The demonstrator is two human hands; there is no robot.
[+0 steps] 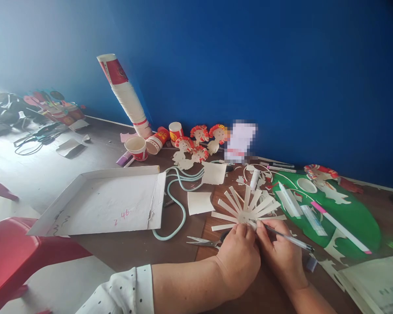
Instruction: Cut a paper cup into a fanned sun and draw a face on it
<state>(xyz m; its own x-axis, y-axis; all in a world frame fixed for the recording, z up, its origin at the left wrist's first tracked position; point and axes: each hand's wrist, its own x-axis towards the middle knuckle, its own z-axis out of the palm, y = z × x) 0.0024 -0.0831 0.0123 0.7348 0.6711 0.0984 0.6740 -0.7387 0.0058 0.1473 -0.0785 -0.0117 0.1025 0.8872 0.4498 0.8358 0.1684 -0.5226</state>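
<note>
A pale paper piece [245,216], cut into long strips that fan out like a sunburst, is right in front of me. Small drawn marks show on its round middle. My left hand [239,258] is closed, its fingers pinching the near edge of this piece. My right hand [281,249] grips a pen [296,241], with the tip at the middle of the paper. Beside my left hand lies a pair of scissors [202,241], its handles partly hidden behind that hand. Two plain paper pieces [200,203] rest just beyond the scissors.
A shallow white box lid [108,200] lies left, with a pale cable [183,209] beside it. Behind stand a leaning stack of paper cups [129,102] and several red-fringed paper figures [199,133]. Markers [340,226] lie on a green sheet [363,218] at right.
</note>
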